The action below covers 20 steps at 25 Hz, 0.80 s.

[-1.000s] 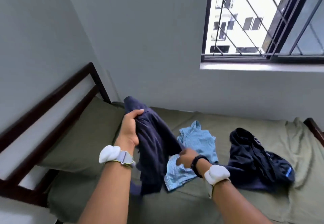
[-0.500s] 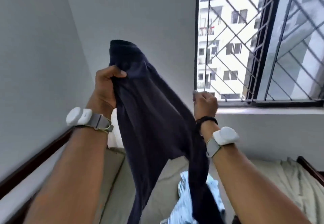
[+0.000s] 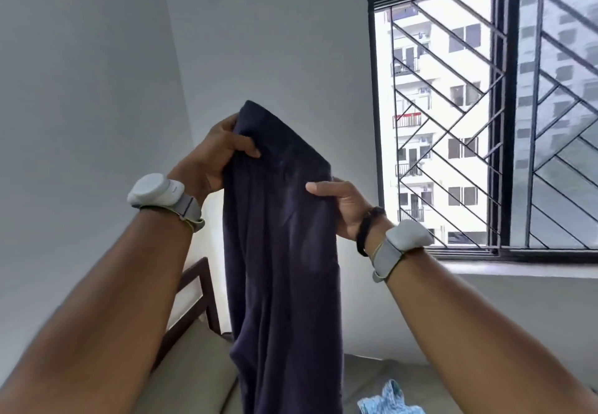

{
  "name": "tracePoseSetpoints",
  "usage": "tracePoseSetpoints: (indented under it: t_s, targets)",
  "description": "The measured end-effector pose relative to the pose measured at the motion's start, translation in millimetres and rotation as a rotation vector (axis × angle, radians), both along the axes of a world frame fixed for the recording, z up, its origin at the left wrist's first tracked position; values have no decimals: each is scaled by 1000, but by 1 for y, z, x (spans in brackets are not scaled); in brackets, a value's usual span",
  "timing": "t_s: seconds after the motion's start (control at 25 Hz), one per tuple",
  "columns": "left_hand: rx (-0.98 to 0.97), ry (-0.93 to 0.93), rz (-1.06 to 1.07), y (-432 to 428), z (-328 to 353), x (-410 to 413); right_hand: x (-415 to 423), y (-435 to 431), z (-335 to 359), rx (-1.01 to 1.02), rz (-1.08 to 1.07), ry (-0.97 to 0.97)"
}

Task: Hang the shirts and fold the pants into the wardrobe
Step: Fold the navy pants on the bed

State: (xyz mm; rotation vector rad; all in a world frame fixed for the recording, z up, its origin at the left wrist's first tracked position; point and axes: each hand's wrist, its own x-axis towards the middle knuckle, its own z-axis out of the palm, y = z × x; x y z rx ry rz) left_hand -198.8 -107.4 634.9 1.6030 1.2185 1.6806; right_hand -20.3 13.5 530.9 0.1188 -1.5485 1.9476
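Two hands in frame: left hand (image 3: 213,154) and right hand (image 3: 343,206). One pair of navy pants (image 3: 284,251), one light-blue garment (image 3: 388,402). Two white wrist devices: left device (image 3: 152,188), right device (image 3: 406,235). One black wristband (image 3: 365,229), one barred window (image 3: 453,122), one bed (image 3: 194,365).

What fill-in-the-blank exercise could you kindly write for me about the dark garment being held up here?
1. The dark navy fabric garment is gripped near its top by ____ of the person's hands.
2. The left hand holds it ____ than the right hand.
3. The light blue patterned cloth lies on the olive-green bed sheet, to the ____ of the garment.
Missing words: both; higher; right.
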Motion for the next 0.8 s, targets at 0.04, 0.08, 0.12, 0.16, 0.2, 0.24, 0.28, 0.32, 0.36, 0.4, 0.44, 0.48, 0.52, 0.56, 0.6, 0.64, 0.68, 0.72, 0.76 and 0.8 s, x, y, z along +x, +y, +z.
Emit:
tracePoseSetpoints:
  t_s: [0.04, 0.08, 0.12, 0.16, 0.2, 0.24, 0.28, 0.32, 0.36, 0.4, 0.44, 0.48, 0.52, 0.56, 0.6, 0.64, 0.68, 0.72, 0.76, 0.8]
  targets:
    - [-12, 19, 36, -1, 2, -5, 2, 7, 5, -3, -86, 25]
    - [-39, 31, 49, -2, 2, -11, 5, 12, 12, 30, -181, 13]
    - [-76, 40, 38, -3, 3, -18, 7, 19, 18, 130, -306, -42]
    - [-121, 35, 9, -6, 3, -24, 10, 23, 25, 310, -474, -138]
    - [-159, 20, 2, -8, 4, -31, 14, 30, 31, 543, -636, -256]
    - [-181, 7, 49, -9, 4, -36, 17, 38, 35, 764, -757, -382]
    - [-178, 1, 150, -7, 4, -40, 21, 45, 39, 918, -830, -487]
    - [-154, 4, 261, -4, 3, -42, 26, 49, 43, 986, -860, -562]
    - [-116, 2, 346, 0, 1, -44, 31, 51, 46, 1004, -843, -627]
    - [-73, -2, 389, 3, 0, -44, 36, 52, 48, 997, -791, -720]
    - [-31, 12, 417, 6, 0, -45, 41, 54, 48, 984, -726, -877]
    - [2, 43, 439, 8, 2, -46, 46, 58, 45, 976, -651, -1095]
    - [25, 81, 461, 8, 5, -48, 53, 63, 40, 958, -552, -1335]
    - [37, 113, 477, 8, 9, -51, 58, 71, 32, 926, -444, -1557]
    - [42, 137, 482, 9, 11, -53, 63, 73, 24, 892, -361, -1719]
    - [37, 166, 474, 10, 13, -53, 64, 77, 16, 895, -348, -1830]
    - [24, 209, 461, 12, 14, -52, 64, 81, 12, 957, -382, -1879]
    - [11, 262, 448, 14, 14, -49, 63, 83, 12, 1016, -444, -1881]
    - [1, 313, 438, 16, 14, -46, 64, 79, 13, 1032, -506, -1851]
    - [-4, 358, 435, 18, 13, -45, 67, 77, 16, 958, -553, -1743]
